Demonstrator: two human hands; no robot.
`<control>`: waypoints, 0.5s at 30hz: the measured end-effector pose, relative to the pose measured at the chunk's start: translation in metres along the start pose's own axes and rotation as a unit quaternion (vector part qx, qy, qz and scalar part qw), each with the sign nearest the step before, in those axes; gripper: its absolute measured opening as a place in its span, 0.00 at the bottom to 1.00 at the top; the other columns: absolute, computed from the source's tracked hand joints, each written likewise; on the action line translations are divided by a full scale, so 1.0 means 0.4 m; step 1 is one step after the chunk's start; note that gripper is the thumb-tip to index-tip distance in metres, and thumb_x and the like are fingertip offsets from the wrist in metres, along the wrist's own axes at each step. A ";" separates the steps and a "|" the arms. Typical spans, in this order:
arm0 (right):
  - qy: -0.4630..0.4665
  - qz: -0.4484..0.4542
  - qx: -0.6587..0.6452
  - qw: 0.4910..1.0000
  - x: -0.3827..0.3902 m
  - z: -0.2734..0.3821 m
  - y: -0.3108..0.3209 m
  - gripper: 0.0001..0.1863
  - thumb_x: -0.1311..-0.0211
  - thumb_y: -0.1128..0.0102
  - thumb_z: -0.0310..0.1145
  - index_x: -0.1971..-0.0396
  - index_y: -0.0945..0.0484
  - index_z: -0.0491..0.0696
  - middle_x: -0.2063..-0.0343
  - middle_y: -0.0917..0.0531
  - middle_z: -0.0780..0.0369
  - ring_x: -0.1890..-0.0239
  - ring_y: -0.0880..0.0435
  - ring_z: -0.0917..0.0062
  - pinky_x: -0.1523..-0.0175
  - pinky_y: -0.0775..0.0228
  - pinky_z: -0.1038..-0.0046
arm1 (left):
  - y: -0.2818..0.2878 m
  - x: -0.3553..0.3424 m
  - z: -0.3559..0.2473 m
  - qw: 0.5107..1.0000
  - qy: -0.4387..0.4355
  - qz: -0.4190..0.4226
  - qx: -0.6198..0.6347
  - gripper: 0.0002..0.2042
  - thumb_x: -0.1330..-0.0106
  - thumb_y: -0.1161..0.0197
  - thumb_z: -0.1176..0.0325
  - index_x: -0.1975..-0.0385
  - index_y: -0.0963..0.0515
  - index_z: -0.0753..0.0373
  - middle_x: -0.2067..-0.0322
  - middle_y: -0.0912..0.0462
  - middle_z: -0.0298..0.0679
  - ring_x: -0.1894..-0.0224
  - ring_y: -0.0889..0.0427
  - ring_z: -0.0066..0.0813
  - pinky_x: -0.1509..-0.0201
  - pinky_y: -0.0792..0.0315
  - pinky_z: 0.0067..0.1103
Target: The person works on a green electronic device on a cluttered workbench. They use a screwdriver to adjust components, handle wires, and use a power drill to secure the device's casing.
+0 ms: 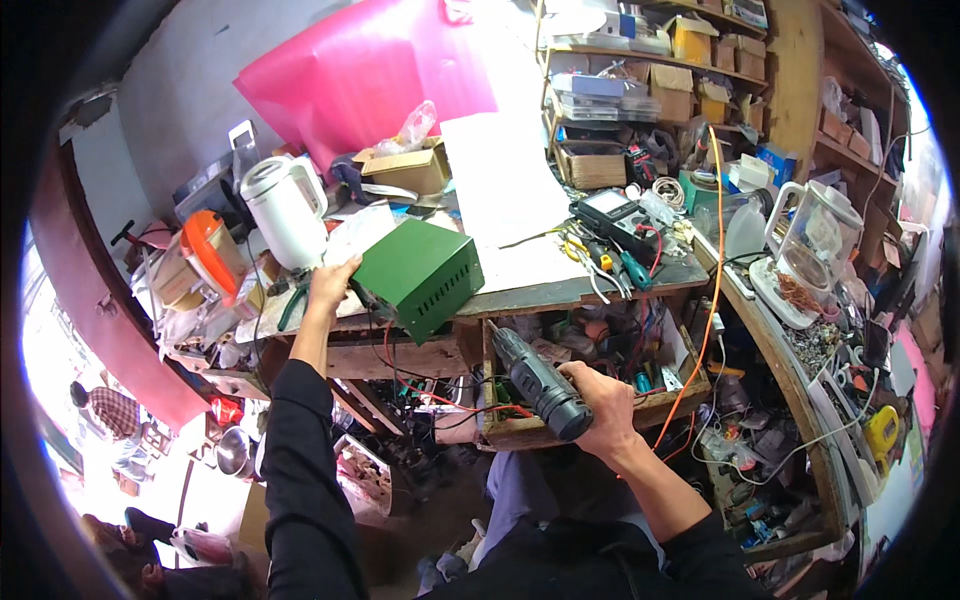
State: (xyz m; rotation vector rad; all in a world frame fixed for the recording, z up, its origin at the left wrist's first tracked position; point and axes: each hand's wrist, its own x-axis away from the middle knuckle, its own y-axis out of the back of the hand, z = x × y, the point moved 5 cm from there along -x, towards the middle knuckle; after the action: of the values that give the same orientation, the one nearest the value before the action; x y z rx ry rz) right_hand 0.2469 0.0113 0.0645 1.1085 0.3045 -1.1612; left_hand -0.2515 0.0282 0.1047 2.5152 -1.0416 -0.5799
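Observation:
A green metal box [418,272] with slotted vents is tilted at the front edge of the workbench. My left hand [332,284] is closed on the box's left edge, partly hiding it. Red and black wires hang below that side. In my right hand [603,402] is a dark cordless screwdriver [540,381], gripped at the rear, its tip pointing up and left, a little below and right of the box and apart from it. The fingers under the tool are partly hidden.
A white kettle-like jug [283,214] stands left of the box. Pliers and screwdrivers [632,268] lie to its right. Below, an open drawer [540,432] holds tangled parts. An orange cable [716,270] hangs at the right, near a clear jug [822,236]. Another person [115,415] is far left.

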 end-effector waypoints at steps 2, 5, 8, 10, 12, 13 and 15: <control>0.001 0.001 0.013 1.000 -0.001 -0.012 0.003 0.21 0.53 0.27 0.34 0.56 0.21 0.49 0.69 0.13 0.57 0.67 0.12 0.58 0.65 0.23 0.64 | -0.039 0.034 0.024 0.988 0.115 0.036 0.095 0.32 0.39 0.32 0.37 0.62 0.16 0.68 0.72 0.15 0.40 0.69 0.17 0.33 0.57 0.24 0.27; 0.003 0.008 0.010 1.000 -0.001 -0.005 -0.009 0.22 0.54 0.26 0.35 0.56 0.21 0.50 0.69 0.13 0.57 0.68 0.13 0.58 0.65 0.23 0.62 | -0.034 0.051 0.064 0.968 0.170 0.085 0.165 0.39 0.40 0.36 0.32 0.42 0.24 0.63 0.56 0.18 0.50 0.55 0.18 0.41 0.48 0.25 0.37; -0.002 0.011 0.006 1.000 0.004 -0.008 -0.016 0.24 0.55 0.25 0.39 0.55 0.20 0.51 0.70 0.14 0.56 0.68 0.13 0.58 0.64 0.23 0.61 | -0.032 0.067 0.062 0.952 0.208 0.132 0.180 0.40 0.40 0.37 0.32 0.35 0.29 0.55 0.47 0.21 0.49 0.51 0.21 0.41 0.47 0.24 0.40; -0.009 0.006 0.002 1.000 0.007 -0.014 -0.011 0.23 0.54 0.25 0.38 0.56 0.20 0.51 0.70 0.14 0.56 0.68 0.13 0.58 0.64 0.23 0.61 | -0.044 0.118 0.004 0.964 0.175 0.123 0.156 0.41 0.40 0.38 0.31 0.34 0.30 0.54 0.45 0.22 0.48 0.48 0.22 0.42 0.46 0.24 0.41; -0.018 -0.005 -0.009 1.000 0.009 -0.015 -0.004 0.22 0.53 0.25 0.36 0.57 0.20 0.50 0.70 0.14 0.56 0.68 0.13 0.58 0.64 0.23 0.61 | -0.048 0.156 -0.009 0.967 0.168 0.117 0.152 0.42 0.39 0.40 0.30 0.31 0.32 0.54 0.40 0.25 0.46 0.45 0.24 0.45 0.44 0.26 0.45; -0.022 -0.009 -0.014 1.000 0.009 -0.014 0.001 0.21 0.53 0.25 0.36 0.57 0.20 0.50 0.70 0.14 0.56 0.68 0.13 0.58 0.64 0.23 0.61 | -0.047 0.171 -0.005 0.963 0.185 0.119 0.157 0.42 0.39 0.40 0.30 0.31 0.32 0.53 0.37 0.26 0.46 0.41 0.26 0.47 0.42 0.28 0.47; -0.027 -0.016 -0.025 0.999 0.009 -0.009 0.025 0.18 0.51 0.27 0.32 0.58 0.21 0.49 0.72 0.14 0.55 0.69 0.13 0.56 0.65 0.23 0.62 | -0.049 0.217 -0.011 0.953 0.221 0.124 0.168 0.43 0.40 0.42 0.29 0.29 0.31 0.51 0.33 0.30 0.47 0.34 0.30 0.50 0.36 0.32 0.52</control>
State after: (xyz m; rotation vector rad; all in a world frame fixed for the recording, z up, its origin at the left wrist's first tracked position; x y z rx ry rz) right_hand 0.2582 0.0119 0.0657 1.0300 0.3100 -1.2033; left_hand -0.1821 -0.0213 0.0789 2.5515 -1.3285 0.2479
